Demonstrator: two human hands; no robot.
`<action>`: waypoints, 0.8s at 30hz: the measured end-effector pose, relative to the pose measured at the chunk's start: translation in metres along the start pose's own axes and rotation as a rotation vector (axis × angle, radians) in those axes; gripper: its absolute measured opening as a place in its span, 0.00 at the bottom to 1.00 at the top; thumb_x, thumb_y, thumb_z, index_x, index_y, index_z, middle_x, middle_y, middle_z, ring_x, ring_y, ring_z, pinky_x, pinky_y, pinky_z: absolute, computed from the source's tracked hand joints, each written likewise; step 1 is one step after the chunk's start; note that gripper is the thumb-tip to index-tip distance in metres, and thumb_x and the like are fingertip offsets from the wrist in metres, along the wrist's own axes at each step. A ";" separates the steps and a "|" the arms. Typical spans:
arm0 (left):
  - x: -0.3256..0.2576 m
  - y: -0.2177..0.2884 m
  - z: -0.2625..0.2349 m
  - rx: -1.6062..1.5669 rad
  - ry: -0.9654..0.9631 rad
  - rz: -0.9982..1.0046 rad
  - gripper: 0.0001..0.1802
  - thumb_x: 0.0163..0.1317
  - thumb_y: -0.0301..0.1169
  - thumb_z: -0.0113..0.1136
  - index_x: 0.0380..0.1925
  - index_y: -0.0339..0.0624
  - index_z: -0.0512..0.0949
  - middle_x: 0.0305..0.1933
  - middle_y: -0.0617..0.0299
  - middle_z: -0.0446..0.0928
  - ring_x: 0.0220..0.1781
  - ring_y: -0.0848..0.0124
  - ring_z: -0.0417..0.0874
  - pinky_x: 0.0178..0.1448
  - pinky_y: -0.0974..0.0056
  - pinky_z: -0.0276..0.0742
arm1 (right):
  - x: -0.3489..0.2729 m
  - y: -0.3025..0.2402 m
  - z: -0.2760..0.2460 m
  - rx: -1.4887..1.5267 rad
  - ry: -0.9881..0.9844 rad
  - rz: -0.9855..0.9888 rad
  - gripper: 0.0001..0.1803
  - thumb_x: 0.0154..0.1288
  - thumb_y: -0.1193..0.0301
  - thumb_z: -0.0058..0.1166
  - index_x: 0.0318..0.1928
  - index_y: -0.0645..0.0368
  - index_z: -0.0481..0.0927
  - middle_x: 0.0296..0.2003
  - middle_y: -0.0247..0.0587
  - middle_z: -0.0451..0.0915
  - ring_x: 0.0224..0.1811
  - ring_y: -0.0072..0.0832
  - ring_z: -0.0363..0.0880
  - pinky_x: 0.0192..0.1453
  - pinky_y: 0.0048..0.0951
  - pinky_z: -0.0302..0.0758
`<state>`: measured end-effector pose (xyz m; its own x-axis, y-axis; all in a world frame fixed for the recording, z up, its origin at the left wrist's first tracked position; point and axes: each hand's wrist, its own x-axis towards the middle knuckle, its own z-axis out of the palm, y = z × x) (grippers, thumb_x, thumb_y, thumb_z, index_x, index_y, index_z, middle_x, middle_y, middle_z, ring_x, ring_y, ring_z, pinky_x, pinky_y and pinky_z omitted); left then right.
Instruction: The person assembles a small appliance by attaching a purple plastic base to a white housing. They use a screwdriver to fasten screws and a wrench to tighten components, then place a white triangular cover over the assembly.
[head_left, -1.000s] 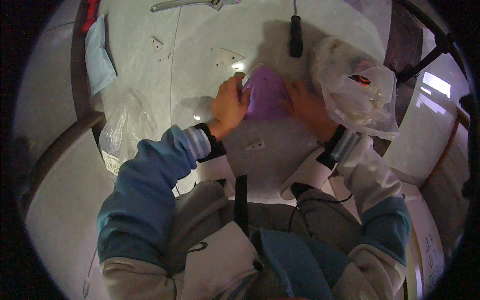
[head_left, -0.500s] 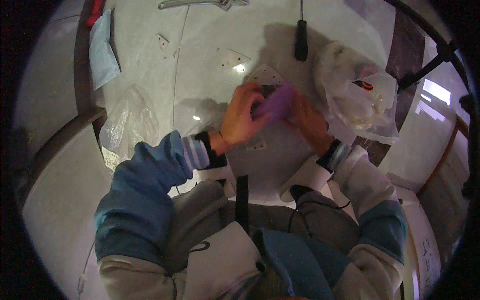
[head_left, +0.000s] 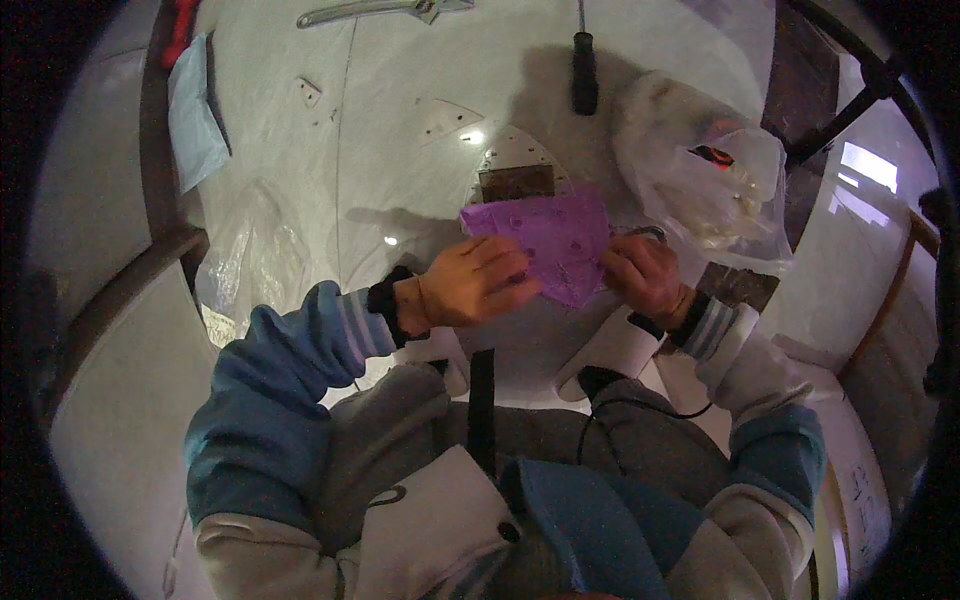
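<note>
The right hand (head_left: 645,275) is pinching the right edge of the purple piece (head_left: 550,235), which is spreading between both hands; the left hand (head_left: 470,285) is curling beside it, gripping I cannot tell. Rightward, a plastic bag (head_left: 715,190) is bordering.

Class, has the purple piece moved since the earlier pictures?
Yes: the purple piece has moved toward the picture's lower edge, farther from the black-handled screwdriver.

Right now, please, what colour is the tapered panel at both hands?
The tapered panel is purple; the head view shows it best.
</note>
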<state>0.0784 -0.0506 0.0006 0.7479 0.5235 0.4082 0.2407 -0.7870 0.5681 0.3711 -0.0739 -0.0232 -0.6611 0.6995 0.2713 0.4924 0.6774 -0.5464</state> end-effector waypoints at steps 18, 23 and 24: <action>0.000 -0.003 0.005 0.127 0.069 -0.072 0.26 0.36 0.30 0.61 0.43 0.50 0.83 0.37 0.65 0.72 0.42 0.66 0.77 0.41 0.65 0.76 | 0.016 -0.005 -0.006 -0.084 0.030 -0.071 0.15 0.50 0.70 0.61 0.41 0.57 0.79 0.36 0.39 0.78 0.32 0.32 0.79 0.30 0.30 0.74; -0.001 -0.003 0.004 0.080 0.052 -0.075 0.26 0.39 0.29 0.61 0.45 0.48 0.82 0.38 0.64 0.73 0.39 0.66 0.78 0.39 0.65 0.76 | 0.023 -0.007 -0.004 -0.092 0.049 -0.062 0.16 0.49 0.70 0.63 0.41 0.56 0.79 0.34 0.39 0.78 0.30 0.31 0.79 0.29 0.30 0.75; -0.002 -0.003 0.003 0.078 0.030 -0.080 0.26 0.39 0.28 0.61 0.45 0.47 0.82 0.38 0.64 0.73 0.38 0.66 0.78 0.38 0.65 0.76 | 0.024 -0.008 -0.004 -0.113 0.070 -0.057 0.17 0.50 0.69 0.63 0.42 0.56 0.79 0.34 0.38 0.78 0.29 0.30 0.79 0.28 0.30 0.75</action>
<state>0.0780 -0.0503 -0.0037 0.7059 0.5940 0.3859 0.3469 -0.7649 0.5428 0.3538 -0.0615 -0.0095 -0.6506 0.6707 0.3561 0.5183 0.7349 -0.4373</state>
